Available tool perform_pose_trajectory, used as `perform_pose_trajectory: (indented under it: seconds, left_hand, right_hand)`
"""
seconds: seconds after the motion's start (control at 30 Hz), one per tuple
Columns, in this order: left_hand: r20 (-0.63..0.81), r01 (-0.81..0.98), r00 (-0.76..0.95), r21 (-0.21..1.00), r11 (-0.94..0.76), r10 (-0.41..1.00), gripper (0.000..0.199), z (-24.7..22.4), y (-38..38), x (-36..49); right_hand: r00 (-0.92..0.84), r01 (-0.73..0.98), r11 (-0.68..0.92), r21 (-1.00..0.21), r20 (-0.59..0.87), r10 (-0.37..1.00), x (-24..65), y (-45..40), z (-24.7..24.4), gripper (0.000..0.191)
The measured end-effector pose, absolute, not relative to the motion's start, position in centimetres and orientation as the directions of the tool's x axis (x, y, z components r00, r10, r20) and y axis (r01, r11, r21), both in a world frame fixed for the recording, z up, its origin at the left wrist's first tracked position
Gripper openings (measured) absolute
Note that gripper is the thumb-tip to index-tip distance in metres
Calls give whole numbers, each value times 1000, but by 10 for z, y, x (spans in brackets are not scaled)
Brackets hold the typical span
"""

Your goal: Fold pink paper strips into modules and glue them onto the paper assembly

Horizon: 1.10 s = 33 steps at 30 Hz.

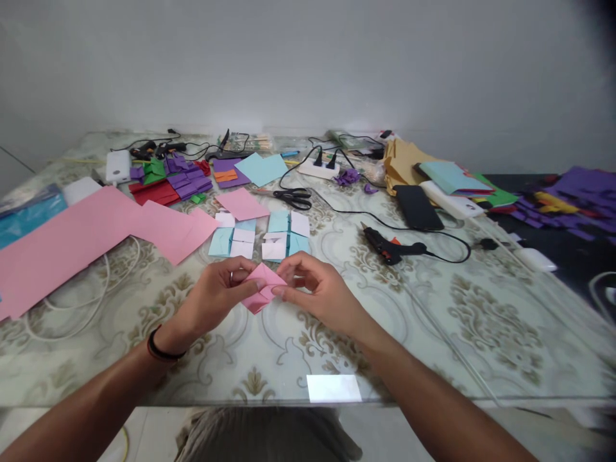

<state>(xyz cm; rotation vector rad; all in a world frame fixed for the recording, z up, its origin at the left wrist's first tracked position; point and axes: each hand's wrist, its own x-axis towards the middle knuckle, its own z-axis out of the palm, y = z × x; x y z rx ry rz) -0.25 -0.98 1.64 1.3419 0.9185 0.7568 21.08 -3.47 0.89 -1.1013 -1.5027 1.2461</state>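
My left hand and right hand pinch the folded pink paper between thumbs and fingers, nearly closed. Blue-and-white folded squares lie just beyond, at twelve o'clock; the glue gun sits at two.

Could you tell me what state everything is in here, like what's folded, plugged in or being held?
Small pink paper: partly folded, held up.
Left hand: gripping that paper.
Right hand: thumb at the paper's edge.
Blue-and-white piece: folded, lying down.
Long pink sheet: spread out.
Black plugs: plugged into the power strip.
Glue gun: lying down; whether hot, can't tell.
Scissors: lying down.
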Motion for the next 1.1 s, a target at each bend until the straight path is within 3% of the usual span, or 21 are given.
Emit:
perform_pose_trajectory:
  seconds: [0.3, 0.5, 0.7, 0.87, 1.1]
  left_hand:
    - [-117, 217, 484, 976, 10, 867, 21, 5, -10, -7]
    - [-89, 199, 434, 980, 0, 897, 23, 6, -11, -7]
    - [-174, 370, 502, 929, -29, 847, 28, 10, -9, -9]
    - [-106, 286, 496, 957, -47, 862, 29, 9, -10, -9]
    - [-161, 311, 538, 950, -17, 827, 29, 10, -10, -9]
  right_hand:
    - [-218, 82, 42, -996, 24, 976, 212, -32, 4, 30]
    - [-241, 101, 4, -995, -20, 970, 210, -33, 7, 29]
    - [-234, 118, 18, -993, -11, 972, 208, -34, 5, 31]
    - [-295, 74, 19, -997, -4, 956, 209, -34, 6, 31]
    - [-305, 102, 40, -994, 7, 952, 210, -34, 8, 33]
